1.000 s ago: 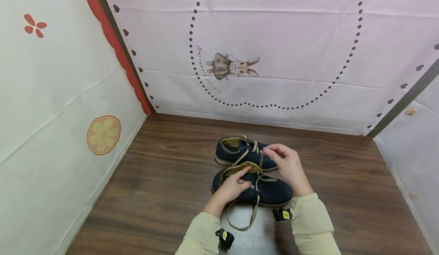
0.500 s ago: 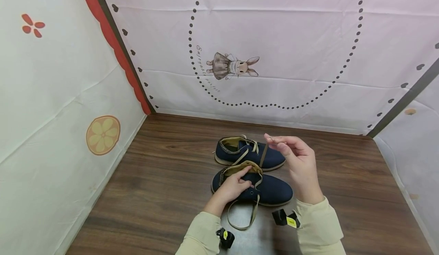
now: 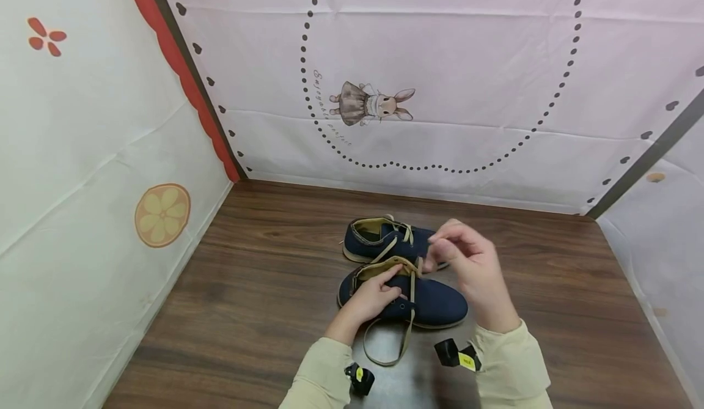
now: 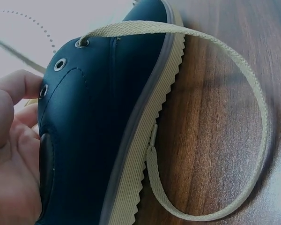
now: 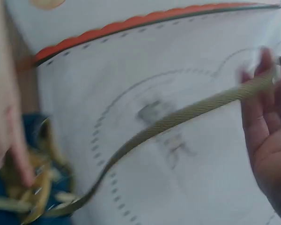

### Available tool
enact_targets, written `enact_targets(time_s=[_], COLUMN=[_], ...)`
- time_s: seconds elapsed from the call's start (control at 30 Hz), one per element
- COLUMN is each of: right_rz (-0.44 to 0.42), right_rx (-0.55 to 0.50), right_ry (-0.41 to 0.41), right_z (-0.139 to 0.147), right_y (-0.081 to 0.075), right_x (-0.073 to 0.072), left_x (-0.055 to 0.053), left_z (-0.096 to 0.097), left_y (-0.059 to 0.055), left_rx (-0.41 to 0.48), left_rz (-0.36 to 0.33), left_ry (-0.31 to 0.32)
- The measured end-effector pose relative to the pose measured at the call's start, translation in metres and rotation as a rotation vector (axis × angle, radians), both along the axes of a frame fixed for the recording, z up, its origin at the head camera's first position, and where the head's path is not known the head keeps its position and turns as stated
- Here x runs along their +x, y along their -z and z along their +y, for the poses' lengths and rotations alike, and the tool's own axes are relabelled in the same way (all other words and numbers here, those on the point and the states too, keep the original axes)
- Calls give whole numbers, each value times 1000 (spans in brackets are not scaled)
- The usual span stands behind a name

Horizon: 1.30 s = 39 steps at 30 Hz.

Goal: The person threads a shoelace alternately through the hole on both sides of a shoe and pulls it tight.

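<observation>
Two navy shoes lie side by side, toes to the right. On the near shoe (image 3: 442, 302) my left hand (image 3: 365, 302) rests in the opening, its straight index finger touching the tan lining; the other fingertips are partly hidden behind the eyelet flap. My right hand (image 3: 475, 265) is raised above the toe side, pinching a beige shoelace (image 5: 178, 118) that runs back to the near shoe; its fingertips are blurred. The other lace end (image 4: 260, 103) leaves a metal eyelet and loops onto the wood. Behind stands the far shoe (image 3: 368, 253), its lace partly threaded.
The shoes are on a dark wood-grain surface (image 3: 236, 311). White printed sheets rise as a back wall (image 3: 467, 79) and a left wall (image 3: 93, 213). Black wrist cameras sit at the left cuff (image 3: 360, 379) and right cuff (image 3: 448, 353).
My right hand lifted to the right with the lace, then came down slightly toward the shoe. The lace's curl over the toe has gone. My left hand stays in place.
</observation>
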State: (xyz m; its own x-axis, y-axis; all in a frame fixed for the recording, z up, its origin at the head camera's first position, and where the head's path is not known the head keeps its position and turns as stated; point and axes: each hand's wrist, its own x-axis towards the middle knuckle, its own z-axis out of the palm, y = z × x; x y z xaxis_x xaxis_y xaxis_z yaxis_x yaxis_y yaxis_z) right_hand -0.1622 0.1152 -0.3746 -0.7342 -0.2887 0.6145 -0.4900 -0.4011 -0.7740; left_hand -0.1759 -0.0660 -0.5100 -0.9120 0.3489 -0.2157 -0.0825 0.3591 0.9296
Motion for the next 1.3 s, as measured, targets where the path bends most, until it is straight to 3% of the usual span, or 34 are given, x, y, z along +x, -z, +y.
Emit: enact_targets(time_s=[0.2,0.3,0.37,0.47,0.53,0.6,0.8,0.97,1.17,1.3], right_rz=[-269,-325,-347,-431,-491,-527,-543,-589,-561,-569], right_rx=[480,657,734,782,796,818,864,840,862,889], right_ry=[-52,-60,-71,-113,-122,-93,93,187,217,191], right_z=[0,1,2,5,6,6,3,0,-3,-7], right_y=[43,63,73,83,89,94,107,109,110,110], right_x=[-8,-10,-10,-8,-6,-4,3,7,8,8], left_x=[1,3,6,11,14,15,15,13,11,10], left_z=[-4,-9,-13,-15,-14,-13,-10,-9,-10,-12], left_y=[1,-5,-11,-17,-18,-15,-8,-5,-5,-4], left_rx=[13,59,17,-180,-317,-382,-345,-313,-273,-175], left_rz=[105,150,192,308,390,423,399,376,312,264], left_ry=[-4,35,83,150,141,117,43,39,49,82])
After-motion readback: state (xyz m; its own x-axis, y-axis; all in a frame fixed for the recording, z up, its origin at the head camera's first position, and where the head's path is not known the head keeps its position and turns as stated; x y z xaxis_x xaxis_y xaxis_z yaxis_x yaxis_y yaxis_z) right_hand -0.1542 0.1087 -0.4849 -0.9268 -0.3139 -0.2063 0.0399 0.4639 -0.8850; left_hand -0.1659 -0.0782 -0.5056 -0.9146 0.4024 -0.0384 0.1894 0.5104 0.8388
